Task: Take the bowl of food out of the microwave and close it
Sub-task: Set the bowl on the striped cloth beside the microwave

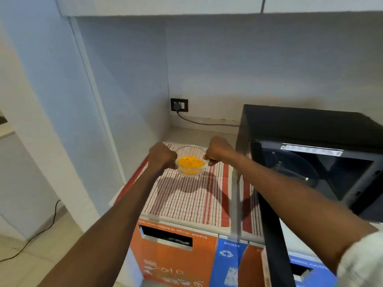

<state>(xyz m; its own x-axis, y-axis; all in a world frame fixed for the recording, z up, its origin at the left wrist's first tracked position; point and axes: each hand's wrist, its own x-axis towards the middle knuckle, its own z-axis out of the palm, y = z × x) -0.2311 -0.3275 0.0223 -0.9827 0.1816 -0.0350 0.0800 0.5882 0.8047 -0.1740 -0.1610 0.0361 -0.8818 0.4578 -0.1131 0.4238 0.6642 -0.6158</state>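
A clear glass bowl with yellow food in it rests on or just above a red-and-white striped cloth, left of the microwave. My left hand grips the bowl's left rim and my right hand grips its right rim. The black microwave stands at the right with its cavity exposed. Its door hangs open toward me, seen edge-on under my right forearm.
The cloth covers orange and blue waste bins in front of me. A wall socket with a plugged cable sits behind the bowl. A wall panel rises at the left, an overhead cabinet above. A cable lies on the floor.
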